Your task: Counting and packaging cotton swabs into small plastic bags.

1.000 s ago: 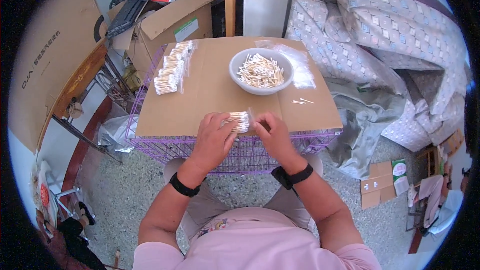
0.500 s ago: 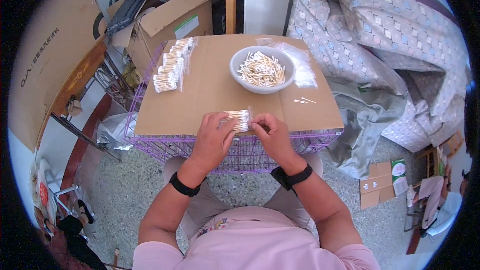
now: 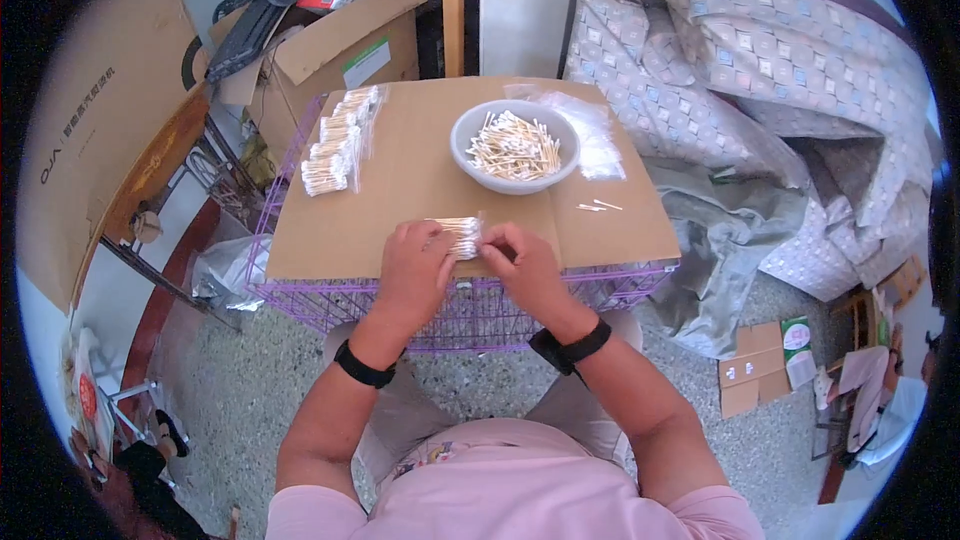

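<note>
A small clear bag of cotton swabs [image 3: 460, 237] lies near the front edge of the cardboard sheet [image 3: 400, 155]. My left hand [image 3: 412, 265] holds it from the left, fingers closed over the wooden sticks. On the other side, my right hand [image 3: 522, 265] pinches the bag's clear edge by the white tips. Beyond my hands stands a pale grey bowl [image 3: 515, 186] heaped with loose cotton swabs [image 3: 515, 147]. Filled swab bags [image 3: 335, 152] form an overlapping row at the far left. Flat clear bags [image 3: 600, 145] lie right of the bowl, with a few stray swabs [image 3: 600, 206] nearer me.
The cardboard rests on a purple wire cage [image 3: 465, 315]. Patterned covers [image 3: 740, 70] bulge close along the right side. An open cardboard box [image 3: 345, 35] stands behind at the left. At the lower left rim, part of another person's leg [image 3: 155, 470] shows.
The view has shifted slightly, and my hands and the bag have moved a little left. Both hands keep nearly the same hold on the bag.
</note>
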Tool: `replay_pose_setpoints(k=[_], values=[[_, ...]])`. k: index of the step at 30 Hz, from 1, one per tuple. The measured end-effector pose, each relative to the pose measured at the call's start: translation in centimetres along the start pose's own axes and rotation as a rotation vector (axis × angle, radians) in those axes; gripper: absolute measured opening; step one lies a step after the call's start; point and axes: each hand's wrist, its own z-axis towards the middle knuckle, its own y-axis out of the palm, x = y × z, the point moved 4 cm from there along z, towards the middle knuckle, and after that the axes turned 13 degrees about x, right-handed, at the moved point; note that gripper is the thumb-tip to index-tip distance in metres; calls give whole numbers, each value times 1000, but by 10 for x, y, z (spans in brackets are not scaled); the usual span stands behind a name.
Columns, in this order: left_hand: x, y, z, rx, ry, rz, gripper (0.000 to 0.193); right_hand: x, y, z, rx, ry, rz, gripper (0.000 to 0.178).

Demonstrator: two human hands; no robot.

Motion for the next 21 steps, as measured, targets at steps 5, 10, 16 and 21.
replay_pose_setpoints(k=[5,10,16,21], values=[[-35,-5,4,-3,-10,110,25,-8,2,-1,-78,-172,-145,22],[-61,-10,16,13,-41,133,25,-9,-5,-2,-39,-260,-153,17],[-22,-8,26,15,-12,53,25,-20,-44,14,-164,-28,-72,19],[23,23,39,-77,-2,-295,22,-47,-86,77,16,-467,-282,16]])
